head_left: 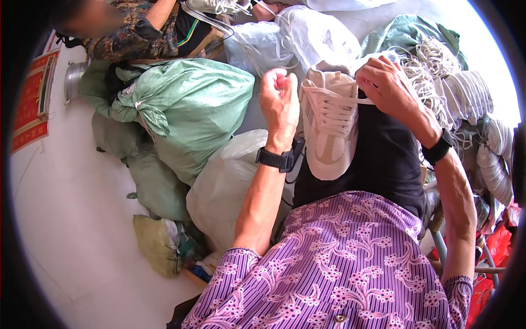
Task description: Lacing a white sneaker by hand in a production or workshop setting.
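A beige and white lace-up sneaker (330,143) lies on my lap, its toe toward me and its tongue at the far end. White shoelace (335,116) crosses its front in several rows. My right hand (390,88) is closed beside the shoe's upper right, pinching a lace that runs out from the eyelets. Just off the shoe's left side, my left hand (280,104) is raised with its fingers curled in. Whether a lace end sits between those fingers is hidden.
Tied green sacks (192,109) and a whitish plastic bag (227,186) stand to my left. Bundles of white laces (433,77) are heaped at right. Clear plastic bags (318,35) lie ahead. Another person's patterned sleeve (129,33) shows at upper left, near another shoe.
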`<state>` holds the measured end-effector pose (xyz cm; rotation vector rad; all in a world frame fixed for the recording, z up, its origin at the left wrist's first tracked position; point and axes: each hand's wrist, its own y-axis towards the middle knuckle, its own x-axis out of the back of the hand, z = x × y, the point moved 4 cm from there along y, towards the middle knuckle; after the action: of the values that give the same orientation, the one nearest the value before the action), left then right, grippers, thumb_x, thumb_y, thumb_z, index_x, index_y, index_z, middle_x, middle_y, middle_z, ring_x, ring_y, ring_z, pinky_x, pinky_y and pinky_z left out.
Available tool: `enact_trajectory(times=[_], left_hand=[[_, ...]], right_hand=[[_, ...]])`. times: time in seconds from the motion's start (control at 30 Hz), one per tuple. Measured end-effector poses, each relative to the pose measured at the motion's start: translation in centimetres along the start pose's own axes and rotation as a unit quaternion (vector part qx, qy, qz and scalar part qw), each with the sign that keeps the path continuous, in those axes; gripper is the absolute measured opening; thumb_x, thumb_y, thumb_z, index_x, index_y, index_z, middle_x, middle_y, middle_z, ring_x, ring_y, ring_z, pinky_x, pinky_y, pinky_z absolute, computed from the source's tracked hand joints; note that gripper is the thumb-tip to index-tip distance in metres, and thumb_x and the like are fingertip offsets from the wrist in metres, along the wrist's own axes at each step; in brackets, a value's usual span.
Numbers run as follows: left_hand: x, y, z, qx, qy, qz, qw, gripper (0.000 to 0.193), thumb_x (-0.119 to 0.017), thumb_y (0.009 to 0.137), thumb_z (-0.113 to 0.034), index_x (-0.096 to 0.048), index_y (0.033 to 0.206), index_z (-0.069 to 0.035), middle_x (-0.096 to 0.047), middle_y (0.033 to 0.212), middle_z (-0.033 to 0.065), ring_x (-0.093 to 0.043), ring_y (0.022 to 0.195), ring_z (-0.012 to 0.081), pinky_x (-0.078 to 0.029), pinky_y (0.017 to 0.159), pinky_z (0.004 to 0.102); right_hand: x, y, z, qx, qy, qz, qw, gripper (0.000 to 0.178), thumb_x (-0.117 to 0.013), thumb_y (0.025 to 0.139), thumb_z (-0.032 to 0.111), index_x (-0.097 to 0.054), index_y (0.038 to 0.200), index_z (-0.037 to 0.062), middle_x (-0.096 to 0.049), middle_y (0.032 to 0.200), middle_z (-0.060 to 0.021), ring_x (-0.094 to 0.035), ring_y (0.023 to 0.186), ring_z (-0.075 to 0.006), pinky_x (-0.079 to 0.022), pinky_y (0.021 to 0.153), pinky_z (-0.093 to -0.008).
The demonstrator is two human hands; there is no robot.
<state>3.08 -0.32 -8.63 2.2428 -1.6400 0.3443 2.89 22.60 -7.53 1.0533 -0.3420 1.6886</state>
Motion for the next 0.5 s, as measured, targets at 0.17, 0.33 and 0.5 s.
enact_trajectory(times=[0.17, 0.33, 0.5], left_hand=[[-4.2, -1.5, -6.6, -0.077, 0.093, 0.289, 0.950, 0.016, -0.060, 0.086, -0.015, -0.064, 0.087, 0.000, -0.058, 0.065, 0.0004, -0.052, 0.061, 0.0077, -0.044, 0.058, 0.0242], [-6.6, -1.9, -4.2, -0.062, 0.133, 0.358, 0.922, 0.018, -0.057, 0.087, -0.014, -0.066, 0.092, 0.001, -0.062, 0.070, 0.0034, -0.059, 0.064, 0.0103, -0.047, 0.059, 0.0266], [-7.1, -1.6, -4.7, 0.086, 0.093, 0.430, 0.894, 0.019, -0.055, 0.089, -0.017, -0.068, 0.099, -0.006, -0.059, 0.063, 0.0012, -0.054, 0.051, 0.0062, -0.042, 0.044, 0.0224]], right_hand=[[0.3, -1.5, 0.6, -0.024, 0.059, -0.065, 0.996, 0.007, -0.056, 0.077, 0.009, -0.054, 0.077, 0.0028, -0.056, 0.078, -0.0110, -0.054, 0.081, -0.0291, -0.040, 0.074, -0.0400], [0.5, -1.9, -0.5, -0.035, 0.059, -0.056, 0.996, 0.006, -0.059, 0.075, 0.011, -0.059, 0.079, 0.0066, -0.055, 0.081, -0.0086, -0.052, 0.085, -0.0278, -0.040, 0.074, -0.0424], [0.1, -2.6, 0.1, 0.002, 0.000, -0.002, 1.000, 0.005, -0.061, 0.073, 0.013, -0.062, 0.071, 0.0092, -0.053, 0.084, -0.0042, -0.048, 0.092, -0.0240, -0.036, 0.081, -0.0382]])
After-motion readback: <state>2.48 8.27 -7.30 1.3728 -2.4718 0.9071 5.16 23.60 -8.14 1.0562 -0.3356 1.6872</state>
